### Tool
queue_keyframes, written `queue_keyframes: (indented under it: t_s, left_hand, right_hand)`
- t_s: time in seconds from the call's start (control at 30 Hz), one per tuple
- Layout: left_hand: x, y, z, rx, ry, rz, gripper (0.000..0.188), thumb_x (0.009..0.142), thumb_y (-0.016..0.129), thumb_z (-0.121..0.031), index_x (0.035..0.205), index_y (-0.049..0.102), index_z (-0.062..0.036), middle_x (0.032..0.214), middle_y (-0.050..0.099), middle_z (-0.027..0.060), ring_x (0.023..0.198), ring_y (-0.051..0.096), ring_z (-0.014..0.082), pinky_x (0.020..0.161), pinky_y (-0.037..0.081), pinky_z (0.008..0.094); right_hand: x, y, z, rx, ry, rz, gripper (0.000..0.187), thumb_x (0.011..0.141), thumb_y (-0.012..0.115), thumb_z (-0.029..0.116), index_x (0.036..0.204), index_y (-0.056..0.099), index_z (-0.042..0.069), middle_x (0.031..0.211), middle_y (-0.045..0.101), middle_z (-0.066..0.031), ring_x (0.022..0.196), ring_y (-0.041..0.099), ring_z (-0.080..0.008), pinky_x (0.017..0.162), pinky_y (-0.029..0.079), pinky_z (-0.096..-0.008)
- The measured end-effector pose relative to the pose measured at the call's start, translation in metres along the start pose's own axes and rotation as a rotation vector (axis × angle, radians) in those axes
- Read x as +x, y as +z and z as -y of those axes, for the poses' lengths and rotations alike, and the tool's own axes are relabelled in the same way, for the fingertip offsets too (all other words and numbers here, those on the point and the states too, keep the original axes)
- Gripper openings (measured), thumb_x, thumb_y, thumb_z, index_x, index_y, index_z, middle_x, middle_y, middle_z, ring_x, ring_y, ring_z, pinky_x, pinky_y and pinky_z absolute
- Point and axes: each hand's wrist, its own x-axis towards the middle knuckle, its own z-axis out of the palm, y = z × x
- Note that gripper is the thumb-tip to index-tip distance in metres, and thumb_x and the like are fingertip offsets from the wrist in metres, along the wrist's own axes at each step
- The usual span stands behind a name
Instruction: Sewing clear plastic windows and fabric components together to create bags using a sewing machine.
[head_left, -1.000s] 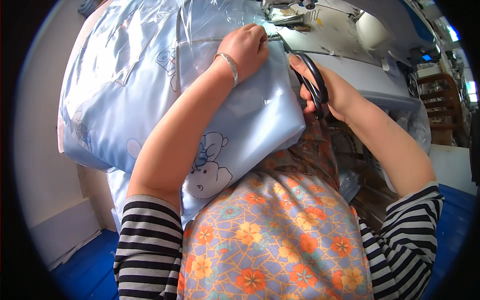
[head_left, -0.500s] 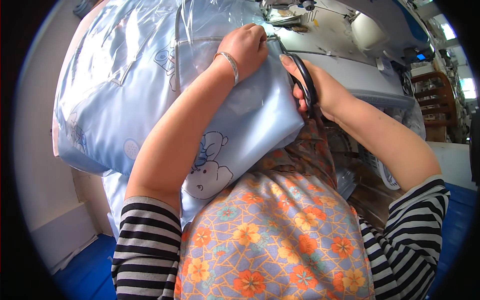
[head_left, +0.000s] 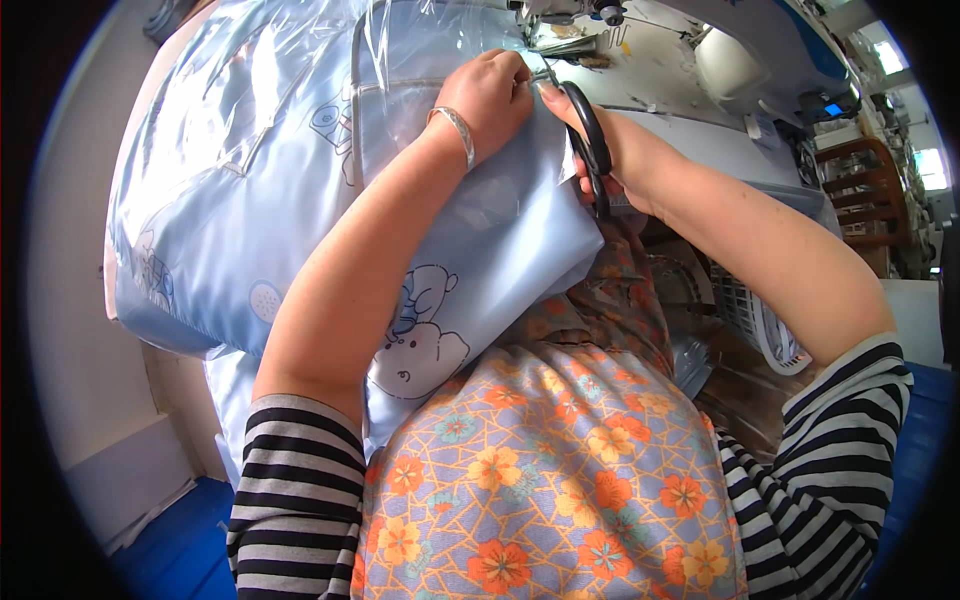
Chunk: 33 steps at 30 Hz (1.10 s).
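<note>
A shiny light-blue fabric piece (head_left: 500, 240) with printed cartoon animals and grey piping lies over the table and down toward my lap. Clear plastic (head_left: 290, 60) covers its far part. My left hand (head_left: 487, 100) is closed on the fabric near its far right edge, close to the piping; the fingertips are hidden. In my right hand (head_left: 615, 150) are black-handled scissors (head_left: 592, 125), fingers through the loops. Their blades point away from me, beside the fabric edge just right of my left hand. A small white tag or scrap (head_left: 568, 165) shows beside the handles.
Beyond my hands stands a sewing machine (head_left: 760, 50), its needle area (head_left: 560, 20) at the top. To the right are a white plastic basket (head_left: 755, 325) and a brown wooden chair (head_left: 868, 185). A white wall (head_left: 90, 300) bounds the left side.
My right hand has moved slightly left and away from me with the scissors, nearer to my left hand. The left hand holds nearly the same place on the fabric.
</note>
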Motion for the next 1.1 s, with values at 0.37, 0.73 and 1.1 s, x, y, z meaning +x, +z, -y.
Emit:
queue_keyframes:
  t_s: [0.37, 0.73, 1.1]
  left_hand:
    - [0.002, 0.002, -0.001, 0.025, -0.029, 0.022, 0.015, 0.082, 0.053, -0.013, 0.088, 0.06, -0.0022, 0.093, 0.062, 0.0154, 0.087, 0.06, 0.0361, 0.079, 0.049, 0.0436]
    - [0.002, 0.0, -0.002, 0.025, -0.02, 0.044, 0.016, 0.08, 0.054, -0.013, 0.087, 0.061, -0.0006, 0.093, 0.062, 0.0159, 0.086, 0.06, 0.0356, 0.079, 0.049, 0.0425]
    - [0.001, -0.003, -0.004, 0.08, 0.006, 0.09, 0.012, 0.079, 0.056, -0.012, 0.084, 0.062, -0.0026, 0.091, 0.062, 0.0135, 0.084, 0.06, 0.0336, 0.077, 0.049, 0.0408]
  right_hand:
    - [0.006, 0.008, -0.011, 0.068, -0.051, -0.042, 0.042, 0.086, 0.055, 0.051, 0.087, 0.052, 0.01, 0.063, 0.048, -0.0006, 0.046, 0.045, -0.0102, 0.041, 0.035, -0.0243]
    - [0.006, 0.003, -0.012, 0.038, -0.056, -0.042, 0.018, 0.081, 0.051, 0.027, 0.075, 0.052, 0.01, 0.059, 0.047, 0.0008, 0.044, 0.039, -0.0091, 0.04, 0.031, -0.0244]
    - [0.005, -0.086, -0.059, -0.257, -0.339, -0.248, 0.037, 0.088, 0.064, 0.04, 0.107, 0.06, 0.008, 0.079, 0.066, -0.006, 0.055, 0.049, -0.0089, 0.045, 0.039, -0.0248]
